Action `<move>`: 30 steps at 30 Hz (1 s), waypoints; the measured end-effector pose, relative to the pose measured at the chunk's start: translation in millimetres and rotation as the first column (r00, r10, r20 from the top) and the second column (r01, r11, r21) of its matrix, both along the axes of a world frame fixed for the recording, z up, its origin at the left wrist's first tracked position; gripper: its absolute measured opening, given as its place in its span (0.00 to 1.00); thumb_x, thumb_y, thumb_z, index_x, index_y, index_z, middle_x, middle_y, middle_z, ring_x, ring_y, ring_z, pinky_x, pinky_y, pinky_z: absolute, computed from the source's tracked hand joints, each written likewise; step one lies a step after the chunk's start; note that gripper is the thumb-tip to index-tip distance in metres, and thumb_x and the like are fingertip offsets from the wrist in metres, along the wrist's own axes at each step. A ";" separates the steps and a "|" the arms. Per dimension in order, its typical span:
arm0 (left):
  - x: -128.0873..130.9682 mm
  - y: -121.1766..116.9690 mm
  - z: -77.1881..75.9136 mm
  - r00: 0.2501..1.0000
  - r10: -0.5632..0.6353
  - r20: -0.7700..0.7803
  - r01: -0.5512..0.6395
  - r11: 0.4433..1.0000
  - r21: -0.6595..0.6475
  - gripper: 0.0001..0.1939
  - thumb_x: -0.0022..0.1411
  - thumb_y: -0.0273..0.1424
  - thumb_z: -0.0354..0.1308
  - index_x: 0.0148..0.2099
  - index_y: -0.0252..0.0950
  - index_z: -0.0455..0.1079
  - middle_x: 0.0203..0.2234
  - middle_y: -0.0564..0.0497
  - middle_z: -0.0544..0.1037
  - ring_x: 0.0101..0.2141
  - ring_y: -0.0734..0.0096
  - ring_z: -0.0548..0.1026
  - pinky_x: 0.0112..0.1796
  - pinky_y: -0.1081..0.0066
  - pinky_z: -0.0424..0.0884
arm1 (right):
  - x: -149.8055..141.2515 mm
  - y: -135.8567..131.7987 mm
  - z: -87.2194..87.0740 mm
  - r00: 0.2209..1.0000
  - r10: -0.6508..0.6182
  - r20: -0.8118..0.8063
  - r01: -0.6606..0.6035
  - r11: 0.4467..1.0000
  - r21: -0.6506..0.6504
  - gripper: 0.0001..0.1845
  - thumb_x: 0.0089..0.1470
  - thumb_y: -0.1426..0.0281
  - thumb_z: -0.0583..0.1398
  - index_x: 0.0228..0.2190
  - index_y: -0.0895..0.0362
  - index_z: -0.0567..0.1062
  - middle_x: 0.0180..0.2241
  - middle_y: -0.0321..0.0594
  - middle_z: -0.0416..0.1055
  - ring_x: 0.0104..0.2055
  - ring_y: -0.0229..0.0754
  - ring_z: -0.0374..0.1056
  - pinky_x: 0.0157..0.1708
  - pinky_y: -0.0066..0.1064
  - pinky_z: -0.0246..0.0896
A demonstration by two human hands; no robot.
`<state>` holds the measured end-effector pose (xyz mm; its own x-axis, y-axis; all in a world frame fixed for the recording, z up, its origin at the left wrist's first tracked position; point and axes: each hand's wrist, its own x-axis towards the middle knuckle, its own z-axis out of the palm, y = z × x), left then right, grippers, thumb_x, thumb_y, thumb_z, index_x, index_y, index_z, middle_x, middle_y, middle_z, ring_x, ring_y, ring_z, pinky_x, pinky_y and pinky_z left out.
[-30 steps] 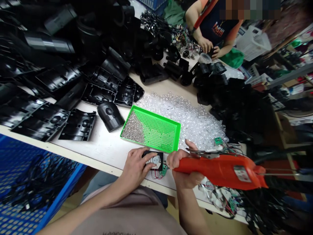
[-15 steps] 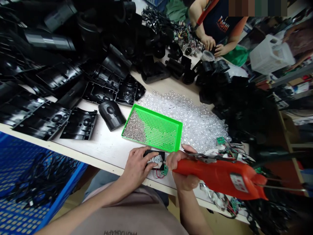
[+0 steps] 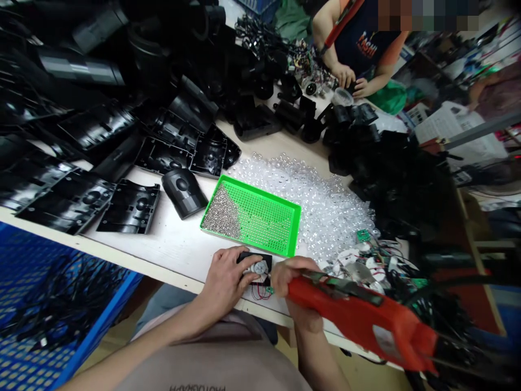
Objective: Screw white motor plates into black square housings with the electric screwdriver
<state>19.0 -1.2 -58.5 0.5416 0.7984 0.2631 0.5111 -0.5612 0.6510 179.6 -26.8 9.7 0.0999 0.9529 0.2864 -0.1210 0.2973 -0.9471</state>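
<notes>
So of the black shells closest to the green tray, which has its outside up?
The near shell, left of the green tray: its domed back shows a round mark. The far shell, by the tray's corner, shows its inside.

Here's smooth plastic on the power tool [image 3: 358, 323], bright metal glinting off the screws [image 3: 222, 214], glossy plastic shells [image 3: 188, 198], matt cloth garment [image 3: 228, 361]!

White table [image 3: 173, 244] (green tray [image 3: 294, 233] atop)
</notes>
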 end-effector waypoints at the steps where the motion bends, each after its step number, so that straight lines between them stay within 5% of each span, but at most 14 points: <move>1: -0.2 -0.1 -0.2 1.000 -0.002 0.000 0.002 1.000 0.003 0.14 0.69 0.36 0.50 0.54 0.42 0.69 0.47 0.44 0.73 0.49 0.58 0.69 0.45 0.60 0.60 | 4.5 2.1 6.5 0.999 -0.033 -0.030 0.034 0.998 0.045 0.30 0.51 0.43 0.57 0.48 0.49 0.70 0.16 0.29 0.63 0.15 0.38 0.58 0.18 0.32 0.57; 5: -0.7 -0.2 -0.6 1.000 -0.002 0.011 0.002 1.000 0.013 0.14 0.70 0.36 0.50 0.54 0.42 0.69 0.47 0.44 0.72 0.50 0.58 0.69 0.45 0.60 0.60 | 29.9 24.3 16.1 0.965 -0.242 -0.103 0.255 0.956 0.147 0.27 0.52 0.47 0.59 0.49 0.48 0.70 0.17 0.28 0.62 0.15 0.36 0.56 0.18 0.30 0.57; 9: -0.7 0.1 -1.1 1.000 0.001 0.010 -0.001 1.000 0.017 0.14 0.70 0.36 0.50 0.54 0.42 0.69 0.47 0.44 0.72 0.50 0.59 0.69 0.45 0.60 0.60 | 48.0 48.7 -4.9 0.927 -0.366 -0.078 0.371 0.925 0.082 0.27 0.46 0.46 0.60 0.43 0.50 0.70 0.15 0.24 0.58 0.13 0.34 0.53 0.15 0.27 0.53; 14: -0.3 0.9 -0.4 1.000 0.007 0.005 -0.008 1.000 0.016 0.15 0.69 0.36 0.50 0.55 0.43 0.69 0.48 0.45 0.73 0.49 0.59 0.70 0.46 0.60 0.61 | 49.2 56.1 -23.6 0.929 -0.359 -0.093 0.364 0.930 0.043 0.27 0.45 0.46 0.60 0.41 0.51 0.68 0.15 0.24 0.59 0.13 0.34 0.54 0.15 0.27 0.55; 30: 0.1 1.0 1.7 1.000 0.008 0.007 -0.008 1.000 0.029 0.14 0.70 0.36 0.49 0.53 0.41 0.70 0.47 0.44 0.73 0.49 0.59 0.70 0.45 0.60 0.61 | 45.0 53.0 -24.8 0.954 -0.297 -0.050 0.299 0.954 0.033 0.25 0.47 0.49 0.61 0.39 0.52 0.68 0.16 0.25 0.59 0.14 0.33 0.55 0.15 0.26 0.53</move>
<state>19.0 -0.2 -56.8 0.5334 0.7945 0.2902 0.5108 -0.5761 0.6381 224.6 26.2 -15.1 0.3905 0.8661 0.3119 -0.0623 0.3629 -0.9297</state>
